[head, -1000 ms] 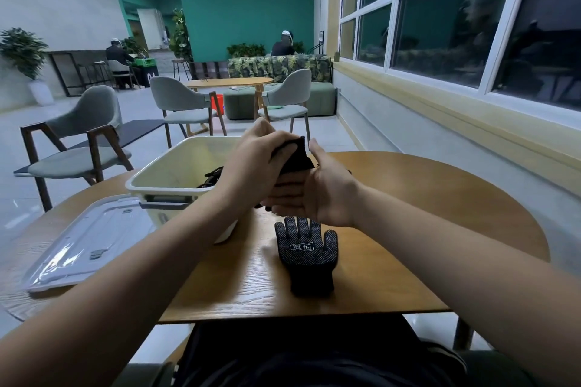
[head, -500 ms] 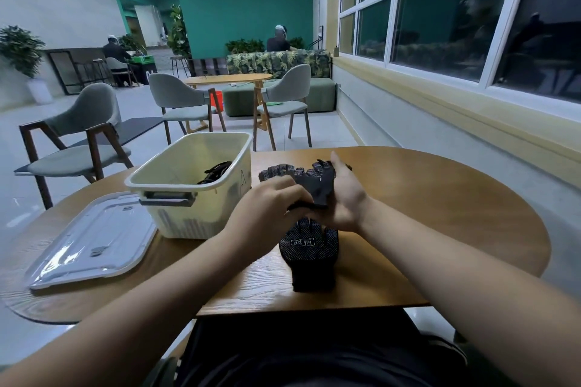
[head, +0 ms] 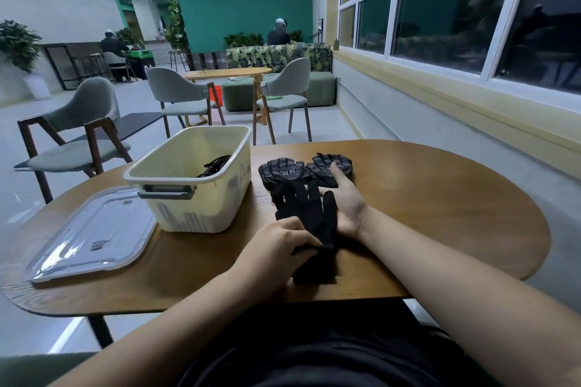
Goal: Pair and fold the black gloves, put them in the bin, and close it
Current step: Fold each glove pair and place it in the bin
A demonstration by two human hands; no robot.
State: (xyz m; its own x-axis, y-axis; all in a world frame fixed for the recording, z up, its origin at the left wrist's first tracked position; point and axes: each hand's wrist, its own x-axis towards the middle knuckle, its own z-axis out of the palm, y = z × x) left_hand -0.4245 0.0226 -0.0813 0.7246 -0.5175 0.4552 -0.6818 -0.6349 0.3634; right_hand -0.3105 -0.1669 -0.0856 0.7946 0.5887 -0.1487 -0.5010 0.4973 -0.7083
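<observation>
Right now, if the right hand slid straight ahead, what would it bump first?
Probably the rightmost dotted glove; the right hand seems to touch it with a fingertip.

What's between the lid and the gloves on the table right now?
The open bin stands there, with the lid on its left and the gloves on its right. The head view shows this.

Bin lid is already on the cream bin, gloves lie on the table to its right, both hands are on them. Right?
No. The lid is off: it lies flat on the table left of the bin, which stands open, as the head view shows. The gloves do lie right of the bin, with the left hand and right hand on them.
</observation>
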